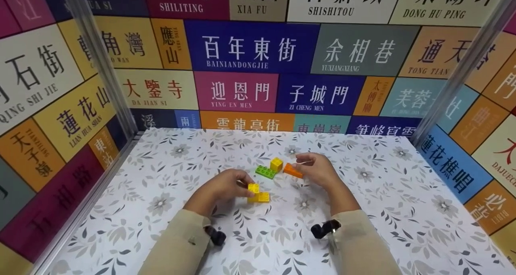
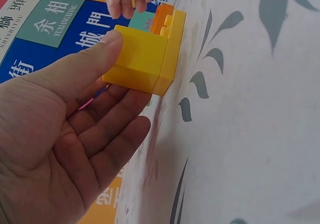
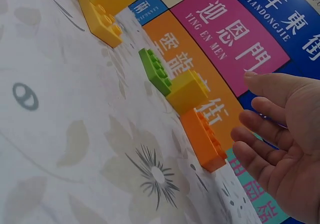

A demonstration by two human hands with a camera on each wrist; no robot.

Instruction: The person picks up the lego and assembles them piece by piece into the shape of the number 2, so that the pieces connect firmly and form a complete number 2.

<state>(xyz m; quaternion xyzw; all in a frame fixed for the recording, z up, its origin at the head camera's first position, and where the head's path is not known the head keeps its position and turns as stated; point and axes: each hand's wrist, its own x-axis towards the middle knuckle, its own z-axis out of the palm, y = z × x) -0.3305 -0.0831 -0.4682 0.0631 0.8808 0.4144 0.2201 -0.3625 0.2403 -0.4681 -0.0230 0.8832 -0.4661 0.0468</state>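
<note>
My left hand [image 1: 226, 185] pinches a yellow toy brick [image 2: 137, 51] between thumb and fingers. That brick sits on one end of a flatter yellow brick [image 1: 264, 197], whose other studs are bare. Over to the right, my right hand [image 1: 319, 171] hovers by an orange brick [image 3: 202, 139]; in the right wrist view its fingers are extended and a gap separates them from the brick. Just left of the orange brick are a tall yellow block [image 1: 276, 165] and a green studded brick [image 1: 265, 171], standing close together.
The bricks stand on a table covered with white leaf-and-flower patterned cloth [image 1: 161, 204]. Upright panels with colourful place-name signs [image 1: 252, 47] enclose its back and sides. Metal posts [image 1: 105, 75] rise at the back corners. Each wrist wears a small black device [image 1: 322, 230].
</note>
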